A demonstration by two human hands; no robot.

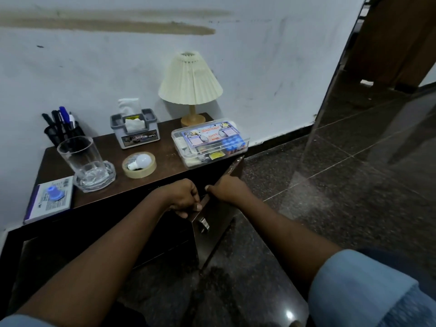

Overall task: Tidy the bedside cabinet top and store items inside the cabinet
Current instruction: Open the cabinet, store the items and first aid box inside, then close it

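A dark wooden bedside cabinet (165, 161) stands against the white wall. Its right door (219, 208) is swung open, with a metal handle (204, 224) on its face. My left hand (182, 197) grips the door's top corner. My right hand (226, 187) rests on the door's upper edge, index finger stretched along it. On the top lie a clear first-aid box (210, 141), a tape roll (139, 165) with a white bulb (141, 160) inside it, a drinking glass (81, 159) in a glass ashtray (108, 178), and a book (50, 199) carrying a small blue object (54, 193).
A cream pleated lamp (190, 83) stands at the back of the top, beside a grey tissue holder (135, 129) and a black pen cup (62, 129). Dark polished stone floor (330, 173) spreads to the right. The cabinet's inside is too dark to read.
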